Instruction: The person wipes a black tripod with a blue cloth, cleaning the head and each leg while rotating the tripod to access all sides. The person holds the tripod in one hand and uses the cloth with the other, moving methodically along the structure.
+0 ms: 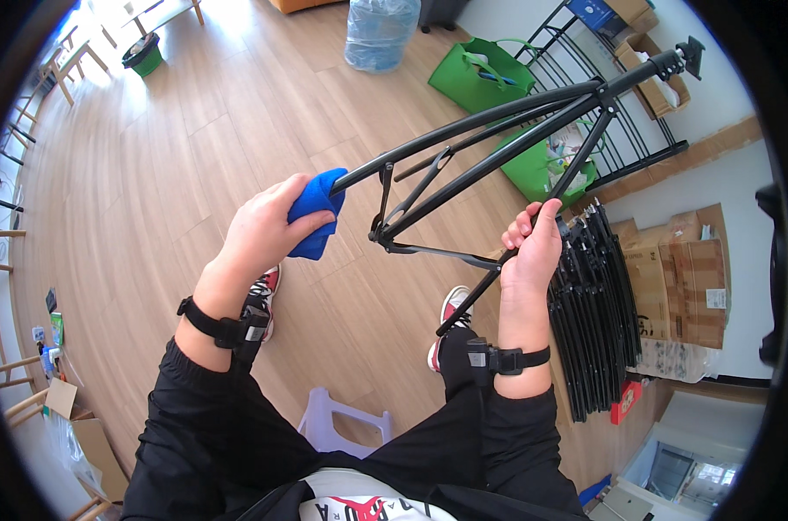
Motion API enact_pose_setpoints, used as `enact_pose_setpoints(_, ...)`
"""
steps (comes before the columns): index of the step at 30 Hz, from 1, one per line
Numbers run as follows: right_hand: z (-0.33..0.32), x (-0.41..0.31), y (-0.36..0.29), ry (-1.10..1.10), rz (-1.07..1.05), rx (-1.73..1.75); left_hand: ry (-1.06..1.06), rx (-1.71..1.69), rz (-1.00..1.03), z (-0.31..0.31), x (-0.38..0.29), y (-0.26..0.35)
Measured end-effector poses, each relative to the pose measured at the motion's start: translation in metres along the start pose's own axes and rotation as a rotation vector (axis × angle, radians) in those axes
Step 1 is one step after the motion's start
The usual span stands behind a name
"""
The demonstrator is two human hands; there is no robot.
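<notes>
A black metal tripod stand [495, 161] is held in the air, its legs partly spread and its top end with a clamp [692, 57] pointing to the upper right. My left hand [264, 221] grips a folded blue cloth [316, 211], which is wrapped around the foot end of one leg. My right hand [534, 247] is closed around another leg, beside the joint of a brace. That leg's lower tip [441, 331] hangs over my shoe [456, 306]. The leg end under the cloth is hidden.
Folded black stands [593, 319] lie stacked at the right, beside cardboard boxes [677, 280]. Green bags [482, 77] and a black metal rack [602, 98] stand at the upper right. A lilac plastic stool [345, 423] is between my legs. A green bin [144, 57] stands far left.
</notes>
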State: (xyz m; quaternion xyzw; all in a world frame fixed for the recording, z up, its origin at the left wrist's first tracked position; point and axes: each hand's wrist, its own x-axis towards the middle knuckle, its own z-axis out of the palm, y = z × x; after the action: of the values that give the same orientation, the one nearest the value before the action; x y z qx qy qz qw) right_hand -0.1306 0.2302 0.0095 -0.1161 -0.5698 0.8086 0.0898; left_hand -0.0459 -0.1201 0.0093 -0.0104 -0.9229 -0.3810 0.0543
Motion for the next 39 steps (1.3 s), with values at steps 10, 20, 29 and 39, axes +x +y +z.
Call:
enact_pose_setpoints(10,-0.001,0.005,-0.001,0.004,0.036,0.049,0.048,0.084,-0.044,-0.023,-0.014,-0.019)
enact_pose_setpoints(20,0.007,0.001,0.004,0.075,0.08,0.074,0.237,-0.286,-0.22,-0.017,-0.006,-0.026)
enact_pose_setpoints(29,0.027,-0.016,0.001,0.13,-0.055,0.07,0.4,-0.854,-0.464,0.001,0.014,-0.027)
enact_pose_setpoints(39,0.033,-0.029,-0.001,0.056,-0.181,0.062,0.379,-1.483,-0.51,0.026,0.022,-0.02)
